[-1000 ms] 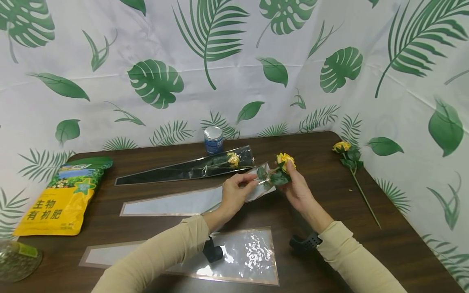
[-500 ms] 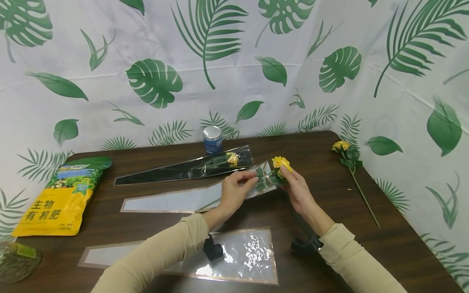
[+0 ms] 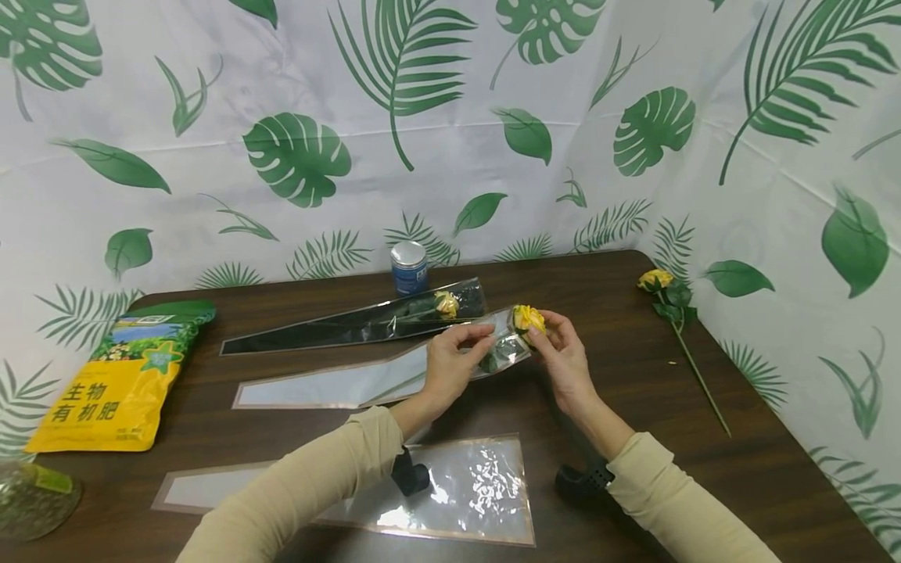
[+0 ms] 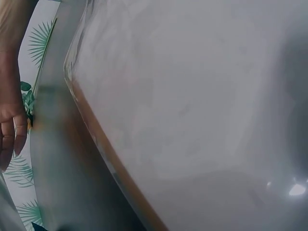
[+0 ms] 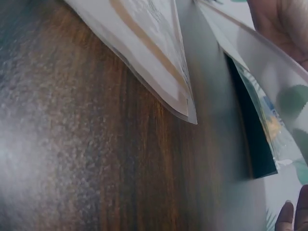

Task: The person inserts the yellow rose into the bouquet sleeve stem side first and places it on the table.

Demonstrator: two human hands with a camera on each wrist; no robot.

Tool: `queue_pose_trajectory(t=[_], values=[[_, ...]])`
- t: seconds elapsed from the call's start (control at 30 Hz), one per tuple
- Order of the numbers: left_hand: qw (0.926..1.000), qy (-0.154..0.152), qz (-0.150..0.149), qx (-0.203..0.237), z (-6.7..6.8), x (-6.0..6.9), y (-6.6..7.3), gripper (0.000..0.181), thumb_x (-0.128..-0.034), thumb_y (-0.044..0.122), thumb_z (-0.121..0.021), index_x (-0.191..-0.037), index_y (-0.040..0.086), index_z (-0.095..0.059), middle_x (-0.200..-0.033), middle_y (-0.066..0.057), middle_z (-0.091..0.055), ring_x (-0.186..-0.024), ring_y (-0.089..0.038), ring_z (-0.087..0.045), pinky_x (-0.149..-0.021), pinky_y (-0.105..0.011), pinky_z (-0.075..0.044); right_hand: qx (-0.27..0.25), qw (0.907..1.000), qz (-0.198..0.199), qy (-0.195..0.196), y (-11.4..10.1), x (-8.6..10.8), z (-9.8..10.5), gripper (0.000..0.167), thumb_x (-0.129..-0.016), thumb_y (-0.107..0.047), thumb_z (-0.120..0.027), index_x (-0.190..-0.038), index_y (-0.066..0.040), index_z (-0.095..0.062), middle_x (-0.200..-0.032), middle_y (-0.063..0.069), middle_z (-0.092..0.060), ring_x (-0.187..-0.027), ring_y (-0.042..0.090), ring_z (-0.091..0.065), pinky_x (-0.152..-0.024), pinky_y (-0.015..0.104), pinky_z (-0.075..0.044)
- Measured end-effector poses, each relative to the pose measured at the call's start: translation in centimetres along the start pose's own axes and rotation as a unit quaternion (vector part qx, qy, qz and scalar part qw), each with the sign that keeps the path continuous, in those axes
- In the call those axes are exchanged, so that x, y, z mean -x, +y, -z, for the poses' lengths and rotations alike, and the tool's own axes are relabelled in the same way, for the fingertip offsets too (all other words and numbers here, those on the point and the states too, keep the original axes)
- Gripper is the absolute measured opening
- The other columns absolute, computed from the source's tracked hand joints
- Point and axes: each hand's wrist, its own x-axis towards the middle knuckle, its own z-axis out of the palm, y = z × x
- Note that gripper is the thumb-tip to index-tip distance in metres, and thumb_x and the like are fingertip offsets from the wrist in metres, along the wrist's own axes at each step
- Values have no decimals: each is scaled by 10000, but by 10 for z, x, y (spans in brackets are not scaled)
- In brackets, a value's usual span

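Observation:
A yellow rose lies partly inside a clear-fronted white flower sleeve, its bloom at the wide mouth and its leaves behind the film. My left hand pinches the sleeve near that mouth. With thumb and fingers, my right hand holds the rose just by the bloom. The right wrist view shows the raised sleeve at upper right, along with the left hand and right fingertips. In the left wrist view, the right hand appears at the left edge.
Behind lies a black-backed sleeve with a yellow rose in it, near a blue tin. Another white sleeve lies in front. A loose yellow rose is at right. A yellow fertilizer bag and a jar stand left.
The rose has slid leftward, deeper into the sleeve; its leaves are now behind the film. My right hand has moved slightly left with the bloom. My left hand stays nearly in place.

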Motion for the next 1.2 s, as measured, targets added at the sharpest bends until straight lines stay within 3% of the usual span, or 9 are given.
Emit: queue_pose_trajectory(t=[0.2,0.43,0.6,0.73,1.0,1.2], values=[[9996,92,-236,-97,1,0,0,142,-784,45,-737,-918,-2,-730,-895,-125,-723,-743,-195,-650,-668,-171,-488,599,9982,-18,-27,1,3,1,367,-935,-144,-583,-1269,-10,-511,-938,-122,-563,-853,45,-499,-737,177,-449],[9997,21,-169,-175,2,-1,0,145,-788,49,-736,-924,-1,-732,-868,-122,-720,-745,-145,-628,-675,-172,-479,763,9969,117,-180,3,3,3,352,-936,-147,-581,-1253,-11,-507,-984,-97,-562,-882,51,-520,-761,200,-475],[9994,20,-237,-265,4,0,1,146,-795,66,-734,-921,-5,-728,-875,-125,-718,-770,-189,-643,-691,-187,-487,1057,9931,71,-496,4,5,4,386,-969,-256,-525,-1245,15,-539,-1159,10,-581,-997,73,-541,-890,302,-477],[9993,-56,-261,-254,5,0,1,150,-792,54,-732,-927,-12,-723,-876,-131,-715,-756,-200,-636,-680,-192,-490,1260,9894,-153,-705,5,8,4,460,-984,-337,-476,-1275,16,-528,-1331,118,-489,-1163,167,-483,-991,413,-408],[9974,-216,-383,-567,4,1,-3,156,-799,70,-730,-946,21,-732,-842,-101,-709,-761,-206,-643,-692,-236,-508,1806,9786,-198,-968,13,9,0,416,-901,-239,-638,-1214,31,-585,-1394,151,-416,-1327,319,-317,-1092,528,-220],[9949,-450,-409,-804,10,2,-10,191,-802,69,-723,-986,21,-723,-857,-93,-707,-786,-212,-653,-713,-289,-522,2103,9725,-109,-997,17,7,-1,364,-909,-207,-628,-1190,24,-621,-1366,164,-468,-1302,322,-376,-1052,494,-318]])
